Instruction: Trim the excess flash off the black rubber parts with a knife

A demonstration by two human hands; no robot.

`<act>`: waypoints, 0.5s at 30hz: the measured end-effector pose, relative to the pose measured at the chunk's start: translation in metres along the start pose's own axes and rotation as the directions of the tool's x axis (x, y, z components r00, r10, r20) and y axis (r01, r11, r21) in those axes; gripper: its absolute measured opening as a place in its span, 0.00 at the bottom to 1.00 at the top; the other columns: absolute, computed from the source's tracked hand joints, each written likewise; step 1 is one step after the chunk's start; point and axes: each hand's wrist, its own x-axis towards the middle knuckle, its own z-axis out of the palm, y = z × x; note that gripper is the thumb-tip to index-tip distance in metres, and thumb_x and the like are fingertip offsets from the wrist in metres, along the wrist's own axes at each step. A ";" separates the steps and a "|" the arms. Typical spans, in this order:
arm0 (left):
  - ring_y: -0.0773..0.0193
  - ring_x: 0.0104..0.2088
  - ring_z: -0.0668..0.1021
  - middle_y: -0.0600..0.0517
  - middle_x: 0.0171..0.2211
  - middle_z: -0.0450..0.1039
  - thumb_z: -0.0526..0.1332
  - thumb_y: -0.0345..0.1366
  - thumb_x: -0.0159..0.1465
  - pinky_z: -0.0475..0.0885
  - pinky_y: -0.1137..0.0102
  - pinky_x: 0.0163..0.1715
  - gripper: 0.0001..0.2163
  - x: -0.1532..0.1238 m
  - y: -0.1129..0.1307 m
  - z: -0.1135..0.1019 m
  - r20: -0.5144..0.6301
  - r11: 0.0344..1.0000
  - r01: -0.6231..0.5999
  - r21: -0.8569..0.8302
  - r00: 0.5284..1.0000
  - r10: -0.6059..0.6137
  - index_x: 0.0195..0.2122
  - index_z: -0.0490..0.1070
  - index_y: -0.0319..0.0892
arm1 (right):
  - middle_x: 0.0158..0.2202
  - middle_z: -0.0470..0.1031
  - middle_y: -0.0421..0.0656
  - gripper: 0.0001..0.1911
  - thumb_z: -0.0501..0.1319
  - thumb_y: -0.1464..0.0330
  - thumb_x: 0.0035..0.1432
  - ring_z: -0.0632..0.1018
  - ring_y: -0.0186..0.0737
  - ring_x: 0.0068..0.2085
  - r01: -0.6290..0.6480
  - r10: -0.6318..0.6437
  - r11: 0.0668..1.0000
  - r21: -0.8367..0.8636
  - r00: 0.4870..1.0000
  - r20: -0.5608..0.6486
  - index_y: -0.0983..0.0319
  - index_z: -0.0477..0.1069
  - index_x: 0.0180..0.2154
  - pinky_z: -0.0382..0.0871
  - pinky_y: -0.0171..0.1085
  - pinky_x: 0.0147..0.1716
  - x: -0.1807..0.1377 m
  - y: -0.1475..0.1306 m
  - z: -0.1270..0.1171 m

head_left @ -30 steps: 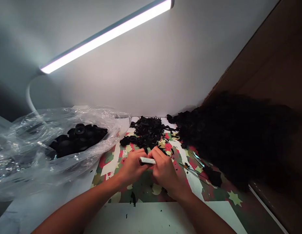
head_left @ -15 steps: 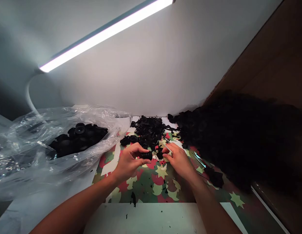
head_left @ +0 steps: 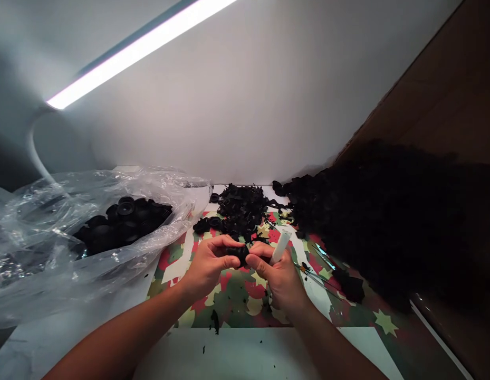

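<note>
My left hand [head_left: 207, 264] pinches a small black rubber part [head_left: 237, 253] between thumb and fingers; it looks ribbed and rounded. The right end of that part meets the closed thumb and fingertip of my right hand [head_left: 278, 272]. A white stick-like tool [head_left: 282, 245] is tucked in my right hand, its wide end pointing up and away; its other end is hidden. Just beyond my hands lies a heap of black rubber scraps [head_left: 245, 203], with several black round parts [head_left: 209, 224] at its left.
On the left, an open clear plastic bag [head_left: 181, 206] holds black rubber cups [head_left: 126, 211]. A large dark pile [head_left: 379, 227] fills the right side beside cardboard [head_left: 446, 95]. Shiny metal tools [head_left: 326, 256] lie on the patterned sheet [head_left: 245, 306]. A lit tube lamp [head_left: 142, 53] hangs above.
My right hand has moved left and turned, so its fingertips now meet the black part. The white tool has swung upright in it. My left hand stays nearly in place.
</note>
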 end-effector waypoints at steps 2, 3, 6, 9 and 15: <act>0.65 0.28 0.78 0.52 0.29 0.78 0.80 0.39 0.46 0.73 0.73 0.29 0.17 -0.001 0.001 0.002 0.006 0.999 0.010 -0.044 1.000 -0.010 0.36 0.83 0.42 | 0.27 0.70 0.40 0.17 0.67 0.55 0.58 0.66 0.35 0.27 -0.012 0.012 0.998 0.068 1.000 0.010 0.60 0.78 0.27 0.58 0.35 0.26 -0.002 0.003 -0.001; 0.65 0.28 0.78 0.52 0.29 0.78 0.80 0.39 0.45 0.73 0.73 0.29 0.17 -0.002 0.002 0.003 0.009 0.998 0.013 -0.054 1.000 -0.012 0.36 0.83 0.42 | 0.27 0.70 0.40 0.17 0.67 0.54 0.58 0.65 0.35 0.27 -0.024 0.023 0.995 0.095 1.000 0.018 0.60 0.78 0.27 0.57 0.35 0.26 -0.002 0.004 -0.001; 0.63 0.29 0.79 0.51 0.31 0.79 0.80 0.40 0.46 0.74 0.71 0.31 0.17 -0.003 0.004 0.005 0.012 0.999 0.015 -0.045 1.000 -0.014 0.36 0.83 0.42 | 0.27 0.68 0.40 0.19 0.67 0.52 0.58 0.61 0.33 0.25 -0.084 0.079 0.985 0.149 0.996 0.037 0.61 0.77 0.27 0.53 0.35 0.24 -0.003 0.007 -0.001; 0.62 0.31 0.80 0.50 0.32 0.80 0.79 0.41 0.46 0.76 0.69 0.33 0.18 -0.003 0.006 0.004 0.005 1.000 0.003 -0.010 1.000 -0.003 0.37 0.83 0.42 | 0.25 0.65 0.38 0.20 0.69 0.51 0.55 0.55 0.31 0.23 -0.132 0.127 0.972 0.196 0.991 0.038 0.62 0.75 0.25 0.48 0.35 0.22 -0.002 0.005 0.000; 0.61 0.36 0.79 0.50 0.34 0.77 0.79 0.39 0.47 0.76 0.70 0.36 0.16 -0.002 0.011 0.001 0.014 0.992 -0.110 0.061 0.994 0.109 0.38 0.84 0.44 | 0.24 0.61 0.36 0.20 0.70 0.54 0.55 0.52 0.30 0.23 -0.149 0.144 0.955 0.256 0.989 0.041 0.62 0.72 0.25 0.44 0.35 0.22 -0.002 0.009 -0.001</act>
